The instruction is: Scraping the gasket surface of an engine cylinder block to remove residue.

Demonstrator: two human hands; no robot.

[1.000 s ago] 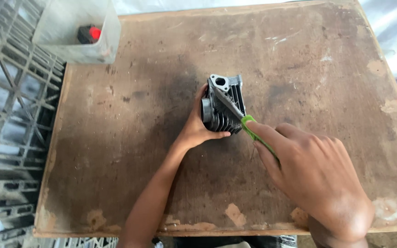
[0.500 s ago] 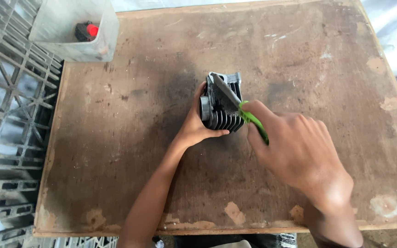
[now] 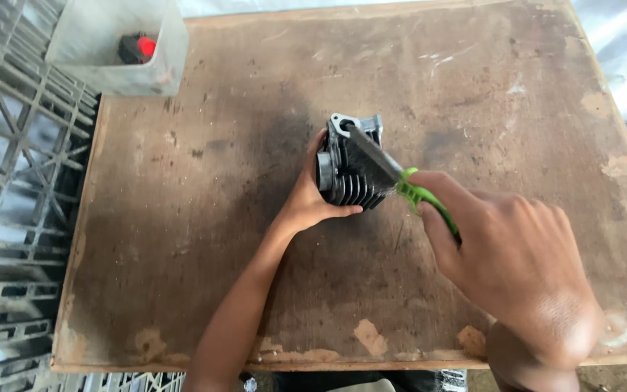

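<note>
Worn brown board fills the view as a tabletop, stained dark near its centre, chipped pale along the 6 o'clock edge. Just past centre toward 12 o'clock stands a dark metal finned cylinder, its flanged port uppermost, cooling fins facing 6 o'clock. Left hand comes in from 7 o'clock and clasps the cylinder's 9 o'clock side, thumb curled under the fins, fingers wrapped behind. Right hand enters from 4 o'clock, fingers clenched round the green handle of a flat metal blade; the blade lies slantwise across the cylinder's top, tip pointing to 10 o'clock, touching the casting. At 10 o'clock, on the board's corner, sits a translucent plastic tub holding a small red-and-black item. Grey lattice crates flank 9 o'clock.
</note>
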